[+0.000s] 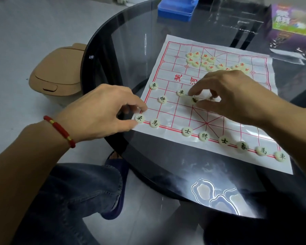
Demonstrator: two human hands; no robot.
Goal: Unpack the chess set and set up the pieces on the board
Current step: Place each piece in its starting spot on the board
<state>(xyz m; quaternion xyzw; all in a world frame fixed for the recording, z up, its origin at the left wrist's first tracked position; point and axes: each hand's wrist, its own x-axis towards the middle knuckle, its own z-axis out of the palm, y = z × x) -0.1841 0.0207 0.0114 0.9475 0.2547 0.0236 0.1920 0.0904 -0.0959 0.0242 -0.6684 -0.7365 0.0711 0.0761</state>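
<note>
Near the curved front-left edge of the glass bench [113, 50], your left hand [102, 112] is pinching the corner chariot piece [139, 118] between thumb and fingers, right at the paper board's [175, 112] near-left corner, which is lying close to the bench rim. Your right hand [233, 96] is hovering over the board's middle, its fingers curled around a black piece [194, 100] beside a soldier [180, 92]. Black pieces are sitting along the near edge, with an empty point between the horse [155, 123] and the first advisor [187, 132]. Red pieces [207, 61] are lying heaped on the far half, leaving open squares between them and your hands. Past the board, a blue case [175, 9] and a purple box [293, 23] are sitting on the bench. Down on the floor, a tan bin [57, 71] is standing beside the bench.
</note>
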